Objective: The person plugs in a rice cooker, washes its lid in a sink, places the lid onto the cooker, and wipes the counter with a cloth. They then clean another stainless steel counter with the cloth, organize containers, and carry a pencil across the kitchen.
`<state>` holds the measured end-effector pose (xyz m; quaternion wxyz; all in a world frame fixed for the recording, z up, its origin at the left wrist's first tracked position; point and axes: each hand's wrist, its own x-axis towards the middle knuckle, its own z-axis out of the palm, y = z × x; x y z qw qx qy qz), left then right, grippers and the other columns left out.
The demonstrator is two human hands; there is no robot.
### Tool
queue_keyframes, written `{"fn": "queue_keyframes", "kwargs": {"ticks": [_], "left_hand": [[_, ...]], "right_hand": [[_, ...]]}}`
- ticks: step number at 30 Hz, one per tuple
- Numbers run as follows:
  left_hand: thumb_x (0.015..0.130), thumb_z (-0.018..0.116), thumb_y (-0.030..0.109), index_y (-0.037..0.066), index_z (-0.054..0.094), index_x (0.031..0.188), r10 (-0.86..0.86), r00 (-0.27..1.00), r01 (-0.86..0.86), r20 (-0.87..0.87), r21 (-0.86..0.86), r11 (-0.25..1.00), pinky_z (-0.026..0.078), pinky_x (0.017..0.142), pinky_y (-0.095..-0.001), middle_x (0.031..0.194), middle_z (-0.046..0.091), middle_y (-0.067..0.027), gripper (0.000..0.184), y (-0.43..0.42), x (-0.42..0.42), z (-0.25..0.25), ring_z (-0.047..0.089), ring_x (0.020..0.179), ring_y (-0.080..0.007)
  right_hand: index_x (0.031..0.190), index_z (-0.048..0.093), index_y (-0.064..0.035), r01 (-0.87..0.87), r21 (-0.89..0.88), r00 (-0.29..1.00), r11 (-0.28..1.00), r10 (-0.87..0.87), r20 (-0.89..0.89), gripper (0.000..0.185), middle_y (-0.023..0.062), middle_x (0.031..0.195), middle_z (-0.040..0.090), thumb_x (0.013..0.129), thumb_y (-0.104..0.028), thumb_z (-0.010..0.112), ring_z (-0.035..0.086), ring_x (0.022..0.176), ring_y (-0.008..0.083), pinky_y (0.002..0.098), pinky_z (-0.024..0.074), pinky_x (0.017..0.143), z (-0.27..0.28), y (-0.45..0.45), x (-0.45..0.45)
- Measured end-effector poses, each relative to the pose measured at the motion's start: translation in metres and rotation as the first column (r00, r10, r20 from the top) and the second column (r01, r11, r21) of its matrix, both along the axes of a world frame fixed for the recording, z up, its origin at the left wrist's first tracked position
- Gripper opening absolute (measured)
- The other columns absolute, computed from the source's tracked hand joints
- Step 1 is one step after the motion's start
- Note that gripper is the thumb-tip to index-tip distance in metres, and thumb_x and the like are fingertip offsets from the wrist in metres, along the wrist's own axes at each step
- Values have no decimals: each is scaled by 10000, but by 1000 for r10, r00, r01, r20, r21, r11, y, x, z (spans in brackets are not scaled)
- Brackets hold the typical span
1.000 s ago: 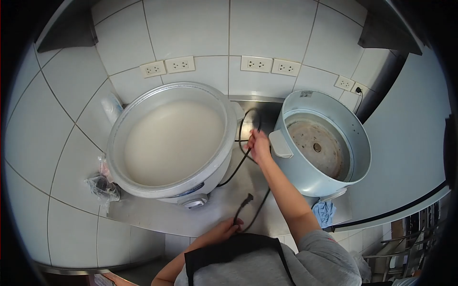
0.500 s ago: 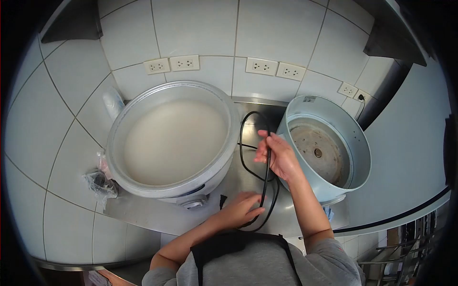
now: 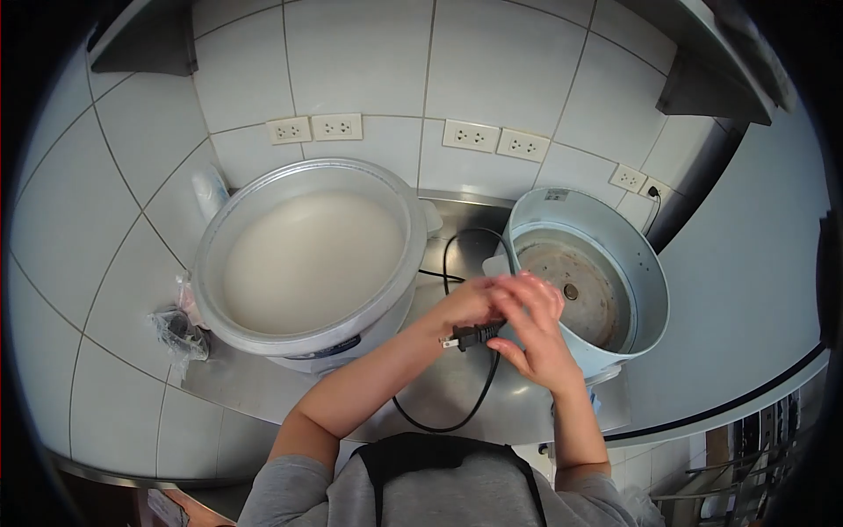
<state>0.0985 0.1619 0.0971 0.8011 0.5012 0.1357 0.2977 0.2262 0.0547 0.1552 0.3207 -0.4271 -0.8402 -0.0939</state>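
A black power cord with a two-pin plug [image 3: 472, 336] hangs between my hands above the metal counter. My left hand [image 3: 470, 303] is closed on the cord near the plug, its fingertips partly hidden behind my right hand. My right hand [image 3: 536, 329] crosses over the left fingertips, fingers stretched out and thumb apart, somewhat blurred. The cord's loop [image 3: 465, 422] drops to the counter below. On the left stands a large cooker pot [image 3: 211, 303] filled with cloudy whitish liquid. At right is a pale blue round cooker housing [image 3: 645, 325], with a stained metal bottom inside.
Several wall sockets [image 3: 471, 135] line the tiles behind, and one on the right has a black plug [image 3: 652, 191] in it. A plastic-wrapped dark item [image 3: 178, 334] sits left of the pot. Dark shelf brackets [image 3: 716, 92] jut overhead. The steel counter [image 3: 439, 386] runs below.
My left hand has risen from the counter to the right, bringing the plug up with it. My right hand has come lower, and the cord's upper loop has sunk.
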Motion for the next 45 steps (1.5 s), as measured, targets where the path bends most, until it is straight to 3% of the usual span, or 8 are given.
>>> {"fn": "queue_keyframes", "kwargs": {"ticks": [5, 7, 11, 19, 25, 34, 40, 45], "left_hand": [[833, 608, 137, 43, 557, 1118, 0, 1000, 4, 25, -140, 990, 454, 663, -233, 919, 605, -14, 305, -1, -13, -11, 564, 770, -83], [917, 505, 223, 42, 544, 1162, -17, 1000, 16, -10, -93, 996, 442, 695, -231, 918, 602, -13, 307, -1, -25, -6, 557, 797, -82], [994, 357, 297, 29, 505, 1240, -50, 995, 57, -87, 79, 995, 427, 768, -257, 933, 590, -37, 392, -34, -65, -1, 548, 850, -117], [970, 433, 294, 20, 552, 1202, -87, 960, 68, -266, -77, 995, 407, 854, -268, 924, 586, -40, 378, -131, -177, -44, 543, 913, -128], [922, 525, 311, -23, 544, 1134, 467, 814, -578, -345, -407, 707, 375, 597, -186, 729, 525, -21, 395, -185, -242, -70, 475, 646, -103], [956, 463, 272, 6, 564, 1090, 498, 675, -719, -544, -336, 608, 287, 436, -168, 686, 508, 17, 315, -174, -269, -86, 397, 499, -43], [937, 522, 241, 38, 573, 1059, 430, 785, -616, -445, -494, 613, 408, 584, -194, 774, 531, 4, 242, -157, -269, -148, 490, 650, -71], [919, 553, 231, 48, 233, 1384, 585, 703, -710, -404, -357, 607, 482, 868, -386, 1193, 525, -139, 593, -143, -248, -195, 531, 1091, -235]], "right_hand": [[945, 607, -48, -314, -12, 940, 949, 308, -147, 194, 97, 935, 614, 755, -78, 627, 604, 923, 206, 344, 444, 808, 11, 43, 2], [891, 588, -26, -176, -476, 861, 862, -100, -499, 105, 88, 787, 590, 864, -123, 561, 589, 744, 137, 282, 453, 624, 21, 57, -4], [783, 553, -44, -419, -352, 394, 837, -182, -901, 354, -17, 617, 471, 937, -354, 480, 414, 534, 80, 241, 349, 502, 8, 163, -17], [869, 610, -6, 435, -331, 545, 838, -537, -644, 420, 254, 852, 623, 948, -356, 391, 574, 817, 457, 515, 438, 707, -52, 328, -32], [895, 619, -9, 544, -334, 575, 770, -632, -520, 427, 250, 852, 632, 950, -362, 385, 601, 834, 435, 510, 467, 723, -52, 377, -29], [931, 621, -19, 619, -404, 549, 673, -739, -389, 413, 234, 895, 641, 955, -348, 373, 616, 871, 409, 496, 486, 748, -33, 376, -36], [950, 619, -12, 617, -443, 524, 651, -759, -386, 411, 248, 928, 630, 955, -335, 365, 607, 901, 408, 499, 475, 773, -30, 390, -45], [957, 622, 11, 598, -248, 676, 762, -646, -353, 477, 261, 910, 627, 962, -357, 320, 600, 894, 419, 504, 460, 787, -59, 420, -21]]}}
